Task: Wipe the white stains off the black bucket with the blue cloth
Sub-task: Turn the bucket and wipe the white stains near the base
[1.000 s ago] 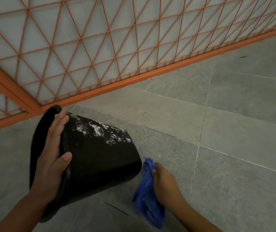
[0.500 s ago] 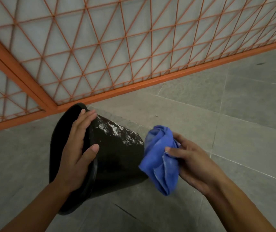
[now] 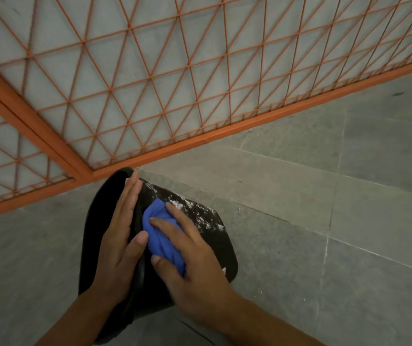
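The right hand point(image 3: 190, 258) lies flat on the bucket's side, fingers spread and pressing a bunched blue cloth point(image 3: 161, 232) against it. The left hand point(image 3: 121, 236), just beside it, is open with fingers together, laid across the rim to steady the black bucket point(image 3: 222, 255). The bucket is tipped on its side on the grey floor point(image 3: 324, 221), mouth to the near left, base to the right. The white stains point(image 3: 195, 211) run along its upper side, touching the cloth's far edge and trailing right, so the wipe likely goes away and rightward. An orange mesh fence point(image 3: 175, 71) stands beyond.
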